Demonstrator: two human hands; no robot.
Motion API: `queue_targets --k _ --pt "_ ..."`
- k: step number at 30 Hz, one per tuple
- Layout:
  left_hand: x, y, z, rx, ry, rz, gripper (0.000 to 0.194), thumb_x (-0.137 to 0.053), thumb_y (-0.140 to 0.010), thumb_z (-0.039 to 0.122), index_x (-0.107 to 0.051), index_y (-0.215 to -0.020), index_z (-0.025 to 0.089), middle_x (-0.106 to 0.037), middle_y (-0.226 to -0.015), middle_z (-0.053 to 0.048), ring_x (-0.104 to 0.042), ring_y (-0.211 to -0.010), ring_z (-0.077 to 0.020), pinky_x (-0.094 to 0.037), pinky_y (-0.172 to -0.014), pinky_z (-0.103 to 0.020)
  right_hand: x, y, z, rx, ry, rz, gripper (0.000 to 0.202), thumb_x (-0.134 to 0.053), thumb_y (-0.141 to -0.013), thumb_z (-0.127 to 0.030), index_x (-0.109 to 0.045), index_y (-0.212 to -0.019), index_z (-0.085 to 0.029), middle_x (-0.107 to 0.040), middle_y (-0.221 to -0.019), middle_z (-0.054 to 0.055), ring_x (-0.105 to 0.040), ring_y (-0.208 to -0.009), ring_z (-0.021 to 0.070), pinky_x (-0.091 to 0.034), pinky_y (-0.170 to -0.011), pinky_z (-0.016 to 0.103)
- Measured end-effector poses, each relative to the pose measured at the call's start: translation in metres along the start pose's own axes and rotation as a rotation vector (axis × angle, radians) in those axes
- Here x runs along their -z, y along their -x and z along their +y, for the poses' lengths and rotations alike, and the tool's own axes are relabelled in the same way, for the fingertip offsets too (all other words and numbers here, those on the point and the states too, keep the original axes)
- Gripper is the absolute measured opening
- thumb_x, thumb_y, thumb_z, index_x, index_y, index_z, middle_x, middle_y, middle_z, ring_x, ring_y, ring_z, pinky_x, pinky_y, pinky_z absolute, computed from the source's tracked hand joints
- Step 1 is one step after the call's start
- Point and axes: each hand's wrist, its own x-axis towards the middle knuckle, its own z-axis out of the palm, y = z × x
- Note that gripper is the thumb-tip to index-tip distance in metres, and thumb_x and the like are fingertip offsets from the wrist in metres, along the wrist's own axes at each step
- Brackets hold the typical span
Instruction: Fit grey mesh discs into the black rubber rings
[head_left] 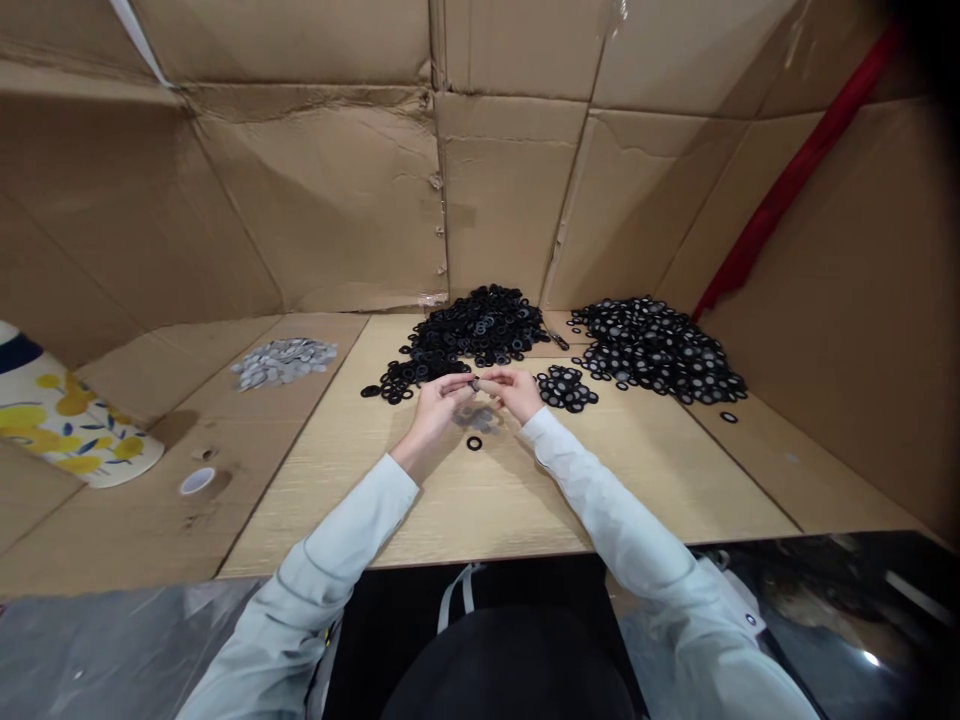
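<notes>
My left hand (439, 402) and my right hand (514, 392) meet over the middle of the board, fingers pinched together. Between their fingertips is a small black ring (475, 383), mostly covered by the fingers. Just below the hands lie several thin grey discs (480, 418), and nearer me a single flat black ring (474, 443). Behind my hands rises a large heap of black rings (480, 325). To the right of my right hand is a small cluster of rings with grey centres (566, 388).
A bigger pile of grey-centred rings (660, 350) lies at the right. Grey discs (283, 362) are heaped at the left, near a roll of tape (198, 481) and a floral-patterned cylinder (79, 420). A small tool (556, 339) lies between the back piles. Cardboard walls (322, 200) enclose the table.
</notes>
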Motion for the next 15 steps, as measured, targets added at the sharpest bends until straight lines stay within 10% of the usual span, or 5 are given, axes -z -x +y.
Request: queue_targets --k 15 --pt "-0.0034 0.0004 -0.0002 -0.012 0.0 0.002 0.038 -0.065 -0.062 0.018 -0.061 -0.099 0.012 -0.063 -0.098 -0.013 -0.061 -0.085 -0.0194 -0.047 -0.077 -0.036 0.0011 0.008 -0.0038 0.008 -0.038 0.033 0.023 -0.066 -0.054 -0.034 -0.063 -0.067 -0.016 -0.061 -0.059 0.001 -0.046 -0.045 0.0086 -0.033 -0.034 0.019"
